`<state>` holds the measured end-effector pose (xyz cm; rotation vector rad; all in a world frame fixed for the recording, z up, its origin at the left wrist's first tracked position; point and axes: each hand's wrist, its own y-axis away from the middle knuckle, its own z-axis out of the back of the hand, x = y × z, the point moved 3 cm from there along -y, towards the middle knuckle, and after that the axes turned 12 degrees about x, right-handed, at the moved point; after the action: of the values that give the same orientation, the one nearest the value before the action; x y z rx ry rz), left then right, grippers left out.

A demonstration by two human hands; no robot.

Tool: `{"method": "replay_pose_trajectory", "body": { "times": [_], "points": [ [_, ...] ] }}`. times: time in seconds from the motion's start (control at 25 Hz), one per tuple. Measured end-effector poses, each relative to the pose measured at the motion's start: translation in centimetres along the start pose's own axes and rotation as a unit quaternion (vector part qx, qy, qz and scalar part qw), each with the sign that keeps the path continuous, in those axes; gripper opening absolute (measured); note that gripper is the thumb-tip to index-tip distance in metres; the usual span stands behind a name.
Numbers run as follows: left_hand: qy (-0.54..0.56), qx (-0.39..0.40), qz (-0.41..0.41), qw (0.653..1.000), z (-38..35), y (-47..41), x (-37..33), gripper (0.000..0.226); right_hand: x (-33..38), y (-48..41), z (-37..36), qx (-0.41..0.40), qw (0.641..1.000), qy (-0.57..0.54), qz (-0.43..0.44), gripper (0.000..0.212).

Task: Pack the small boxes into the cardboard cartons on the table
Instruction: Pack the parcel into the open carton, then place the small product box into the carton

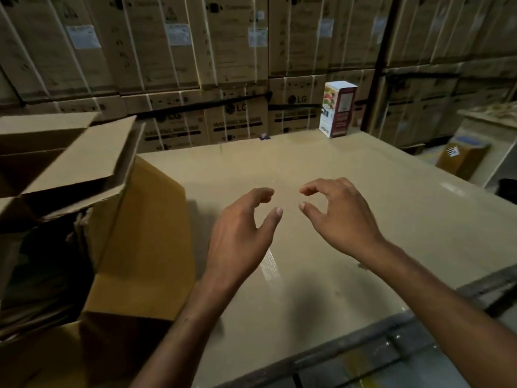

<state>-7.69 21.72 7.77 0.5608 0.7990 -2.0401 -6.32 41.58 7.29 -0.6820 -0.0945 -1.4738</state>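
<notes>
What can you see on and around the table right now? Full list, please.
small box: one, white and maroon, upright at the table's far edge
open carton: one, brown, flaps up, at the table's left side
table: one, tan top, centre
tape strip: one, clear, on the tabletop by the left wrist
stacked cartons: many, brown with white straps, filling the background
floor box: one, brown, right of the table
left hand: one, loosely curled, empty, over the table
right hand: one, loosely curled, empty, beside the left hand
</notes>
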Motion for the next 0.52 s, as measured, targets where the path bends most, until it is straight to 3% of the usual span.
{"method": "replay_pose_trajectory", "body": {
  "times": [0.24, 0.52],
  "points": [
    [0.072, 0.035, 0.044, 0.996, -9.8, -5.7, 1.7, 0.04, -10.5, -0.5, -0.1, 0.072, 0.997, -0.002, -0.041, 0.026],
    [0.14, 0.089, 0.039, 0.985, -20.8, -14.0, -1.7, 0.041, -22.3, -2.0, 4.3, 0.073, 0.992, -0.005, -0.101, 0.025]
  ]
}}
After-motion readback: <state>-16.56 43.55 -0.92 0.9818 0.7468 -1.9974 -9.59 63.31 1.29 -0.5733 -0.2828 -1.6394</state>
